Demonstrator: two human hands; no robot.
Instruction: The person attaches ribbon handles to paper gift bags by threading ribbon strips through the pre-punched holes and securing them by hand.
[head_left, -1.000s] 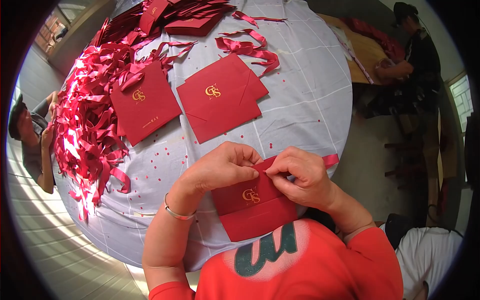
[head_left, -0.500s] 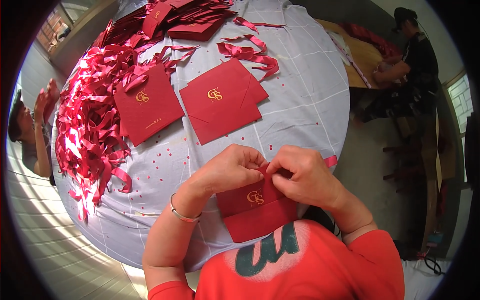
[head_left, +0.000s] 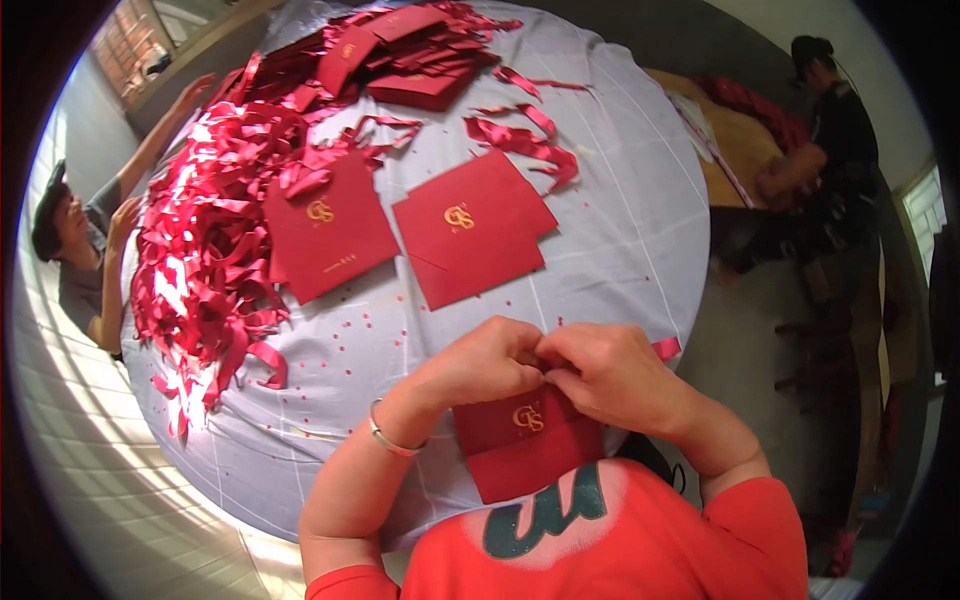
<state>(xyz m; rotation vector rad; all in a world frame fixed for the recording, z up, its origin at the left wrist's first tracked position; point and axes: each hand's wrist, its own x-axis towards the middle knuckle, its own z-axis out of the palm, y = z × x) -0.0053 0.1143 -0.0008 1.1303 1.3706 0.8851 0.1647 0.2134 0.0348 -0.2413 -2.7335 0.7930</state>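
Note:
A flat red paper bag [head_left: 520, 440] with a gold emblem lies at the table's near edge, against my shirt. My left hand [head_left: 495, 355] is closed in a pinch at its upper edge. My right hand [head_left: 605, 370] is pinched there too, its fingertips meeting the left ones. The fingers cover that edge, and whatever small thing may be between them is hidden. A short red ribbon end [head_left: 665, 348] shows just beyond my right hand; I cannot tell whether it joins the bag.
Two flat red bags [head_left: 335, 235] [head_left: 470, 230] lie ahead, with loose ribbons [head_left: 530, 140] beyond. A heap of red ribbon [head_left: 205, 230] covers the left side; a pile of red bags [head_left: 425, 85] stands behind. Small red paper dots are scattered about. One person [head_left: 75, 235] is at left, another [head_left: 840, 130] at right.
My fingertips have drawn closer together over the bag's upper edge. The view has shifted, so the table sits lower and further right. The person at left now reaches toward the ribbon heap.

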